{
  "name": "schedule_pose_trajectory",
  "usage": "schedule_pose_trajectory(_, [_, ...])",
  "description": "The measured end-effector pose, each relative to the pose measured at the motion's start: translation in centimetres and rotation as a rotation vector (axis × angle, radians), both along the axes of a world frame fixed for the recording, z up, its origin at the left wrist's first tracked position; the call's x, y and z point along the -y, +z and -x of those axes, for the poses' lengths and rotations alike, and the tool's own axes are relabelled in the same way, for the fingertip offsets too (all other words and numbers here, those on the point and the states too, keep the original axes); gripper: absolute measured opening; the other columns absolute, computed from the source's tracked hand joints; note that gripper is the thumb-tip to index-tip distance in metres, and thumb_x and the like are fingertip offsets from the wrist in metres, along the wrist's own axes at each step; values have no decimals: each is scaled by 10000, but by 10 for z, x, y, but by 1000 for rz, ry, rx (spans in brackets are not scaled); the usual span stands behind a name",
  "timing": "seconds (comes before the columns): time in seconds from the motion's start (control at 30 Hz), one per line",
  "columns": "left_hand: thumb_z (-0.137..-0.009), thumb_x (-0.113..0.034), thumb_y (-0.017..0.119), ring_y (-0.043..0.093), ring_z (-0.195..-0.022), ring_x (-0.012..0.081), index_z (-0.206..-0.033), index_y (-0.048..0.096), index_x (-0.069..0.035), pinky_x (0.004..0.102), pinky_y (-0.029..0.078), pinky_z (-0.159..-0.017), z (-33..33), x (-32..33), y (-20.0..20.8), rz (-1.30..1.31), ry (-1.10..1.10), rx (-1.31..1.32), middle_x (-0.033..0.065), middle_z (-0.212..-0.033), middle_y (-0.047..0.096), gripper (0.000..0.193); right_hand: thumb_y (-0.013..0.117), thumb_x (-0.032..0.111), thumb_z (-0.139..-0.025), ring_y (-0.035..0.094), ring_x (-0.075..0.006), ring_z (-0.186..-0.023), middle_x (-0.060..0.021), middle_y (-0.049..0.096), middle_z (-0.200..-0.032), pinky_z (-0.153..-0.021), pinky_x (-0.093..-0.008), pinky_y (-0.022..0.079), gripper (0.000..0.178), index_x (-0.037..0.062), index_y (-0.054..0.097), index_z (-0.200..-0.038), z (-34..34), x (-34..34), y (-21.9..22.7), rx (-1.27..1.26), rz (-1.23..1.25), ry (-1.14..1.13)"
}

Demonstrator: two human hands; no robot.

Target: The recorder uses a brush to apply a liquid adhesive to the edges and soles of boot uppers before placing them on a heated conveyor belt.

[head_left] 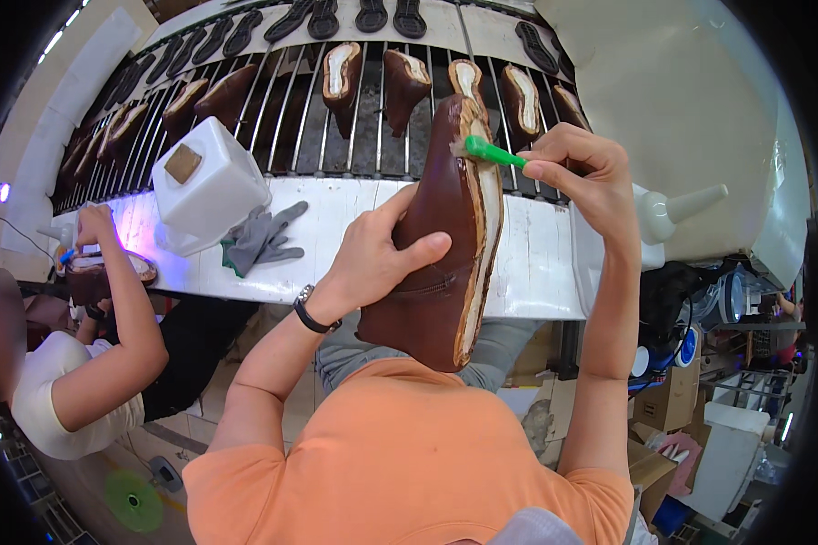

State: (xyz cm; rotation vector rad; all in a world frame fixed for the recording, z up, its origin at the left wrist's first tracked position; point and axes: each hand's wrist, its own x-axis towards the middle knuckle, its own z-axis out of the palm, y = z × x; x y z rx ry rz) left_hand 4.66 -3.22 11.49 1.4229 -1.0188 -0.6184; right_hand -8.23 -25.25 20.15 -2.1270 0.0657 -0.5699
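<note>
A dark brown ankle boot (436,218) without an outsole is held up in front of me, its cream-white underside turned to the right. My left hand (377,250) is closed round the boot's shaft and side, thumb across the leather. Between the thumb and fingers of my right hand (589,171) is a green-handled brush (495,153). The brush's tip touches the edge of the boot's underside near the toe, where the leather meets the white bottom. Its bristles are small and partly lost against the boot.
Several brown boots (340,82) lie on a rack of metal rods (286,109), with black soles (371,16) on the ledge beyond. A white plastic container (209,195) and grey glove (268,236) rest on the white bench (327,204). A white nozzle bottle (659,216) is at right; a co-worker (109,363) sits left.
</note>
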Motion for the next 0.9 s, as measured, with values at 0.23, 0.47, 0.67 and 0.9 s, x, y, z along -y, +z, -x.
schedule_pose_trajectory(0.23, [-897, -317, 616, 578, -952, 113, -1258, 500, 25, 270, 464, -849, -1, 0, -2, 34, -45, -238, 78, -1075, 629, 510, 763, 34, -719, 624, -128, -707, -62, 626, -727, -607, -233, 462, 117, -26, 668, -751, 18, -7, -6, -96, 70, 127])
schedule_pose_trajectory(0.47, [-930, -287, 577, 570, -926, 91, -1245, 506, 29, 248, 460, -836, -5, 3, -10, 110, 28, -355, 64, -1070, 620, 451, 799, 49, -644, 635, -175, -665, -100, 649, -710, -576, -267, 454, 166, -16, 703, -762, 43, -40, -29, -145, 38, 220])
schedule_pose_trajectory(0.67, [-936, -298, 569, 564, -898, 83, -1210, 525, 32, 243, 460, -814, -4, 8, -16, 92, 57, -298, 55, -1026, 626, 431, 756, 83, -735, 597, -143, -666, -60, 647, -727, -574, -253, 436, 112, -3, 693, -771, 35, -30, -39, -76, 67, 33])
schedule_pose_trajectory(0.9, [-935, -334, 570, 566, -855, 72, -1175, 554, 26, 238, 466, -776, -12, 9, -22, 90, 105, -329, 45, -983, 633, 433, 765, 48, -716, 581, -135, -633, -67, 643, -716, -553, -250, 425, 113, -7, 676, -758, 42, -40, -38, -155, 60, 161])
